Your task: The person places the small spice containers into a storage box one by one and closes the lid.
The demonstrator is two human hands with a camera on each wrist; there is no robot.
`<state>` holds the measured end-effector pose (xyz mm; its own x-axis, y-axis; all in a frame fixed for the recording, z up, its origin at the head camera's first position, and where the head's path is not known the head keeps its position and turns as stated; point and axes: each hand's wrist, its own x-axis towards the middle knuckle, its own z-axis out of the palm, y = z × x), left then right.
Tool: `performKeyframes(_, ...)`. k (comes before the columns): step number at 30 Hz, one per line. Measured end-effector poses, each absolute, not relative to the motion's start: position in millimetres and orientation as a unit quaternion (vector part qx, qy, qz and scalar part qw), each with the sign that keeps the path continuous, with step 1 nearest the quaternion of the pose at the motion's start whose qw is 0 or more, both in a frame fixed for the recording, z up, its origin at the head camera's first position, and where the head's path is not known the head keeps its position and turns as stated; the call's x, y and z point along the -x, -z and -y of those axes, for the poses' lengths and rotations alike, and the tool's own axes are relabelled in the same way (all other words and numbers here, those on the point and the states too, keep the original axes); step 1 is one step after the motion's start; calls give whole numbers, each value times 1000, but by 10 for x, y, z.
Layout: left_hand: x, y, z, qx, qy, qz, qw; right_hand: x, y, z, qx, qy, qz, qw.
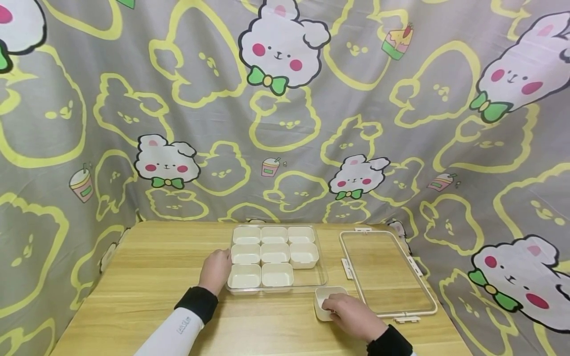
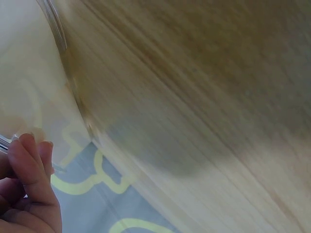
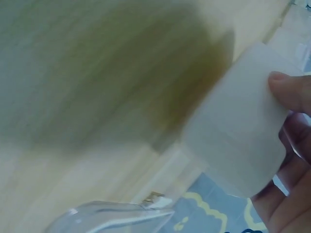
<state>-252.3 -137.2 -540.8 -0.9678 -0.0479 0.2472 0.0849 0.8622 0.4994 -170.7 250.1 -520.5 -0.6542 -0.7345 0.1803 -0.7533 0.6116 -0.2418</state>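
Observation:
A clear rectangular tray (image 1: 311, 278) holds several cream-coloured small boxes (image 1: 274, 254) in rows, with a gap at its near right corner. At the tray's left wall, my left hand (image 1: 215, 269) pinches the rim; in the left wrist view the fingers (image 2: 31, 167) bend over that clear edge. My right hand (image 1: 352, 314) grips one more cream box (image 1: 318, 305) by its wall, just off the tray's near right corner. In the right wrist view this box (image 3: 238, 126) is tilted, with the thumb (image 3: 286, 90) on its side.
To the right of the tray lies a clear lid (image 1: 392, 272) with a white rim and side clips. Wooden table (image 1: 169, 257) surface runs beneath everything. A grey patterned curtain (image 1: 222, 123) hangs behind the table and along both sides.

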Motion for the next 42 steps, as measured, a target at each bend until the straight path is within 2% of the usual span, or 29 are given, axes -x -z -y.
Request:
performKeyframes(9,2519,5407,1380,9,258,958,128,1680,5018,-2499,-410,-136,902,18)
performKeyframes(26,2530,5408,1378,8,262,957,126,1898,4588,-2388,-423,-108,896,88)
performKeyframes(34,2522,5411,1371,16,259,956,136,2059,4592,-2306,-406,-94,903,107)
performKeyframes(42,2527,5420,1374,13,253,958,132,2184,4701,-2096,-396,-92,901,153)
